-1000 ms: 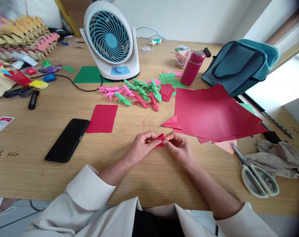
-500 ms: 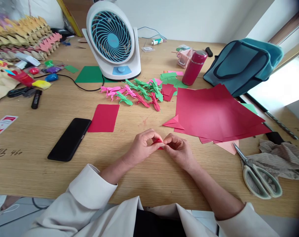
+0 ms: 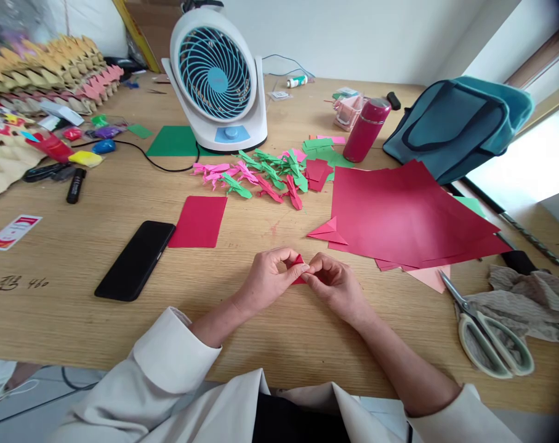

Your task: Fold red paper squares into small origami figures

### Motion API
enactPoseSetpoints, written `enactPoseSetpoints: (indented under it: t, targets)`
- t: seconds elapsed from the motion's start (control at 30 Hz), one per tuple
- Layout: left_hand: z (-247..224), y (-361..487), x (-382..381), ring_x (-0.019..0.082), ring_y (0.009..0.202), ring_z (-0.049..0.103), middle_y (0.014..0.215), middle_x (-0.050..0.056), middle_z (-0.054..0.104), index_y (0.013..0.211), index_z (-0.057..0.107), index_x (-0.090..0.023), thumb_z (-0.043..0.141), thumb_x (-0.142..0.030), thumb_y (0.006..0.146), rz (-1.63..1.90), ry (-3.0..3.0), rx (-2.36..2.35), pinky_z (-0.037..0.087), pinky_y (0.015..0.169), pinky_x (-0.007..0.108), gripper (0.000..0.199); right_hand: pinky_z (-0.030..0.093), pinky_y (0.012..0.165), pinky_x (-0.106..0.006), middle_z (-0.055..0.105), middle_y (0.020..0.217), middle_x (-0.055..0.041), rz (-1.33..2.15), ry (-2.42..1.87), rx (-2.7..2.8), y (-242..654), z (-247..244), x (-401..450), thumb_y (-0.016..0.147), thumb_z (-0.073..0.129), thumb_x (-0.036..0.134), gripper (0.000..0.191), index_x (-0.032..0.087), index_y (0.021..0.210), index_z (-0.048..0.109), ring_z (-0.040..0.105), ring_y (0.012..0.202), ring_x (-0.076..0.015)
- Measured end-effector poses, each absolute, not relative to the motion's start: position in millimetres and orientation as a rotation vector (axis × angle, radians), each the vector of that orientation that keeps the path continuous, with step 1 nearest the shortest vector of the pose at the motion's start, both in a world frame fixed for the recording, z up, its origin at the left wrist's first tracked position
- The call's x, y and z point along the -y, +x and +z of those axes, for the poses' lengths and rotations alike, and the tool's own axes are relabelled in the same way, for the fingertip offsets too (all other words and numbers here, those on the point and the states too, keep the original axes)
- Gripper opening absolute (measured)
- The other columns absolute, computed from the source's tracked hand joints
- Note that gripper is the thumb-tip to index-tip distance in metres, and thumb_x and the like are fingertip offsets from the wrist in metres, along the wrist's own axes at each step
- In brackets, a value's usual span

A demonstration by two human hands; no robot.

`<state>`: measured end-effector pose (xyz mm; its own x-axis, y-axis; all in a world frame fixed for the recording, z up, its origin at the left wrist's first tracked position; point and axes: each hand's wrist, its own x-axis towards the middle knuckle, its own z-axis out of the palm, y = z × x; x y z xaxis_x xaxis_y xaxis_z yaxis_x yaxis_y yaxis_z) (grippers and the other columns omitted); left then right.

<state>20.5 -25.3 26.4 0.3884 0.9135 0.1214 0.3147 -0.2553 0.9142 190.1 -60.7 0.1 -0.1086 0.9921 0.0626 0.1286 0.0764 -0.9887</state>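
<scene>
Between my fingertips is a small piece of red folded paper [image 3: 298, 261], partly hidden by the fingers. My left hand [image 3: 273, 277] pinches it from the left. From the right, my right hand [image 3: 335, 283] pinches its edge, thumb and forefinger touching the left fingertips. Just beyond lies a red folded paper triangle [image 3: 328, 231], overlapping the large red paper sheets [image 3: 399, 215]. Farther back is a heap of folded paper figures in pink, green [image 3: 237, 184] and red [image 3: 292, 192]. A stack of red paper rectangles [image 3: 199, 221] lies to the left.
A black phone [image 3: 135, 261] lies left of my arms, and scissors [image 3: 485, 329] lie at the right. Behind the figures stand a white fan [image 3: 228, 132] and a red flask [image 3: 366, 130]. A teal bag [image 3: 455, 129] occupies the back right corner.
The view has shifted slightly, so everything sits a little farther right. Both hands keep their pinch, and slightly more of the red paper shows above the left fingers.
</scene>
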Motion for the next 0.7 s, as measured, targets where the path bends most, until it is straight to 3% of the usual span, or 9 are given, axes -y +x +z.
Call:
enactPoseSetpoints:
  t: [0.33, 0.7]
  targets:
    - [27.0, 19.5, 21.6, 0.011, 0.068, 0.054, 0.068, -0.002, 0.059, 0.065, 0.059, -0.016, 0.071, -0.023, 0.079, 0.913, 1.821, -1.090, 0.041, 0.067, 0.023, 0.020, 0.041, 0.060, -0.026, 0.058, 0.071, -0.0001, 1.147, -1.268, 1.347, 186.9, -2.1, 59.5, 0.082, 0.070, 0.040, 0.024, 0.020, 0.073, 0.060, 0.050, 0.064, -0.0134]
    - [17.5, 27.1, 29.0, 0.012, 0.070, 0.056, 0.075, 0.001, 0.059, 0.071, 0.061, -0.015, 0.066, -0.030, 0.083, 0.969, 1.513, -1.016, 0.047, 0.063, 0.021, 0.019, 0.043, 0.062, -0.027, 0.062, 0.075, -0.0011, 1.086, -1.271, 1.407, 185.9, 0.3, 60.5, 0.083, 0.068, 0.030, 0.015, 0.020, 0.075, 0.061, 0.056, 0.068, -0.0147]
